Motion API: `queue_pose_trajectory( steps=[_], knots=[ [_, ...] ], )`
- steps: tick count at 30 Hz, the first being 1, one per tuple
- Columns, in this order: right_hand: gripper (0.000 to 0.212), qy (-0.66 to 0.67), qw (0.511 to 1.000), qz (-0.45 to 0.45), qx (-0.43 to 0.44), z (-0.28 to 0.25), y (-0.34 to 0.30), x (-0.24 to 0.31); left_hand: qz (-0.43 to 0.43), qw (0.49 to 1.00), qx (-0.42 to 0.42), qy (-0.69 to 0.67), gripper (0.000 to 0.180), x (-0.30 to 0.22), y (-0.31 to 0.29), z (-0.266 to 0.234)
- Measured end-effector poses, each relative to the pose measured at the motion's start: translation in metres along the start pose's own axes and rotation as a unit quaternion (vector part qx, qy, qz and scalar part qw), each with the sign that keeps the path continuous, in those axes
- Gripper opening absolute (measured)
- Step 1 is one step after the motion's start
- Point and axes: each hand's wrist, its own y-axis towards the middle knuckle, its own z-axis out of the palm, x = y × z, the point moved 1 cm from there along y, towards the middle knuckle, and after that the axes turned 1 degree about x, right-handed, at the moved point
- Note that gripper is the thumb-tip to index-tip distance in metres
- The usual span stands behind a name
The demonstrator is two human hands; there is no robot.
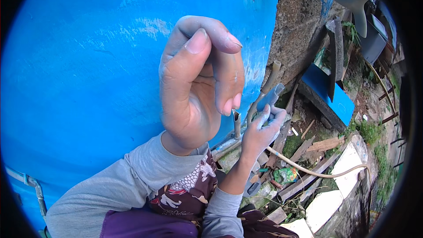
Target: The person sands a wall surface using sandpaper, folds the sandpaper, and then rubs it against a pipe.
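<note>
My left hand [198,83] is raised close to the camera in front of a big blue tank [88,83]. Its fingers are loosely curled, dusted with grey, and nothing is in it. Lower down, my right hand [261,133] grips a short grey pipe piece [272,96] by the tank's side. Just behind that piece a beige pipe [274,70] rises along the tank. A short upright pipe stub [237,124] stands left of my right hand, near the tank's base.
A rough concrete wall [299,22] stands right of the tank. On the ground lie a beige hose [308,172], wooden scraps [326,143], a green packet [288,174], white slabs [348,172] and a blue sheet [328,90]. A grey pipe [35,189] runs at lower left.
</note>
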Motion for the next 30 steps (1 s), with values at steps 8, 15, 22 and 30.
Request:
queue_pose_trajectory(
  steps=[8,15,22,30],
  knots=[
    [0.007,0.036,0.997,0.0,0.068,0.016,-0.028,0.009,-0.004,1.0,-0.013,0.0,0.032,-0.003,-0.003,0.001],
    [0.011,-0.008,0.999,0.009,-0.042,0.005,0.0,-0.007,-0.004,1.0,-0.001,0.005,0.032,0.0,0.0,0.0],
    [0.008,-0.011,0.995,-0.062,0.075,0.021,-0.035,0.011,-0.001,1.0,-0.001,0.001,0.032,0.0,-0.001,-0.001],
    [0.009,-0.049,0.996,-0.073,-0.031,0.004,0.009,-0.003,-0.002,1.0,-0.003,0.001,0.032,0.001,-0.001,0.003]
  ],
)
